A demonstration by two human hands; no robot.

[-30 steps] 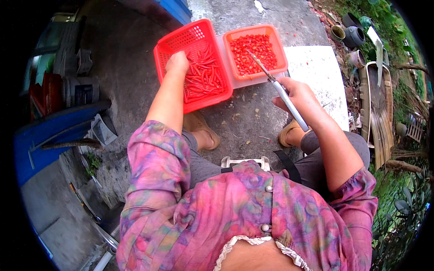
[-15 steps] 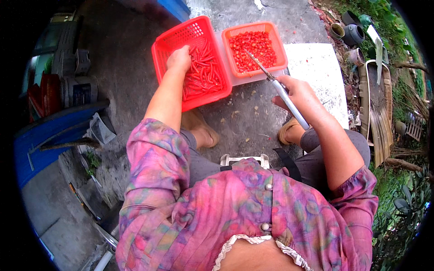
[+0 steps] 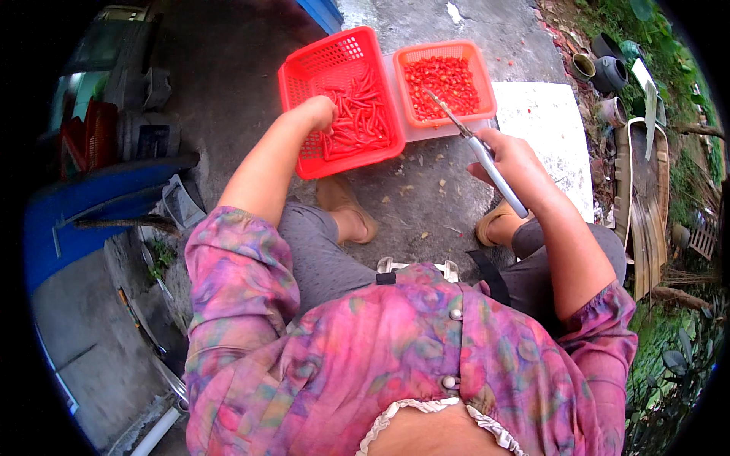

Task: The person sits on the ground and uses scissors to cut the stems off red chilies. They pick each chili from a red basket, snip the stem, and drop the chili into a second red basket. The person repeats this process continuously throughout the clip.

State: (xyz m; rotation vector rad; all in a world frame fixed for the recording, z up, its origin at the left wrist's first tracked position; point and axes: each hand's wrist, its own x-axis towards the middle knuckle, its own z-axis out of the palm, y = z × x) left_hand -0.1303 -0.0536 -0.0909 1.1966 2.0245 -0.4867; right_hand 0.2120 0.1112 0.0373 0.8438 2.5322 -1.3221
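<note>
A large red plastic basket [image 3: 293,64] holds many whole red chilies [image 3: 357,114]. My left hand [image 3: 319,114] is inside it, over the left part of the heap, with its fingers curled inward; what they grip, if anything, is hidden. To the right, a smaller orange-red basket [image 3: 487,95] contains chopped red chili pieces [image 3: 441,80]. My right hand [image 3: 513,159] is wrapped around a pair of scissors [image 3: 487,163] with long pale grey handles. Their blades point up and left over the near part of the chopped chili.
Under the smaller basket sits a pale translucent tray [image 3: 426,135]. A white board [image 3: 547,137] lies on the concrete to its right. My feet [image 3: 346,209] stand just this side of the baskets. Pots [image 3: 608,74] and plants line the right side; blue panels [image 3: 99,205] are at left.
My left hand has shifted down and toward me within the large basket, its fingers now curled. The right hand keeps the scissors near the small basket. The whole view has shifted slightly.
</note>
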